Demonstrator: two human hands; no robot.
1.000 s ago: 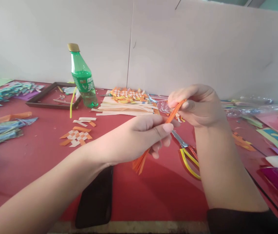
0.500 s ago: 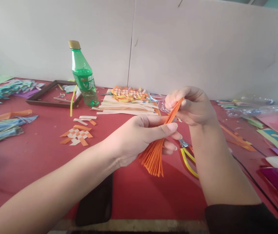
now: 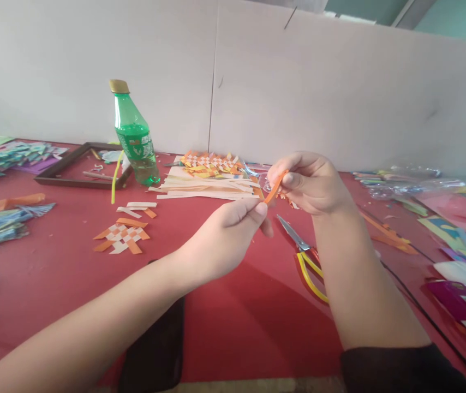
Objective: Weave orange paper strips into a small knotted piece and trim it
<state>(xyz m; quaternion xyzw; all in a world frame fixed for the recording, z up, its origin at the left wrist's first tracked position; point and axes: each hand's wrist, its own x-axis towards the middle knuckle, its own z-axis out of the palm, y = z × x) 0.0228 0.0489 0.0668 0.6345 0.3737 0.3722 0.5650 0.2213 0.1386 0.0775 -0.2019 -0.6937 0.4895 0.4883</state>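
Note:
Both hands meet above the red table (image 3: 237,316). My left hand (image 3: 228,234) is closed, its fingers pinching the lower end of a bundle of orange paper strips (image 3: 274,188). My right hand (image 3: 309,183) is closed on the upper end of the same strips. Only a short orange stretch shows between the two hands; the rest is hidden behind my left hand. Yellow-handled scissors (image 3: 304,256) lie on the table just below my right wrist.
A green bottle (image 3: 132,134) stands at the back beside a dark frame (image 3: 79,166). Cream strips and woven orange-white pieces (image 3: 210,174) lie behind the hands, a small woven piece (image 3: 121,234) to the left. A black phone (image 3: 155,344) rests under my left forearm. Coloured papers (image 3: 458,229) crowd the right side.
The fanned lower ends of the orange strips, hanging below my left hand half a second ago, are out of sight now. Both hands have shifted slightly left and closer together.

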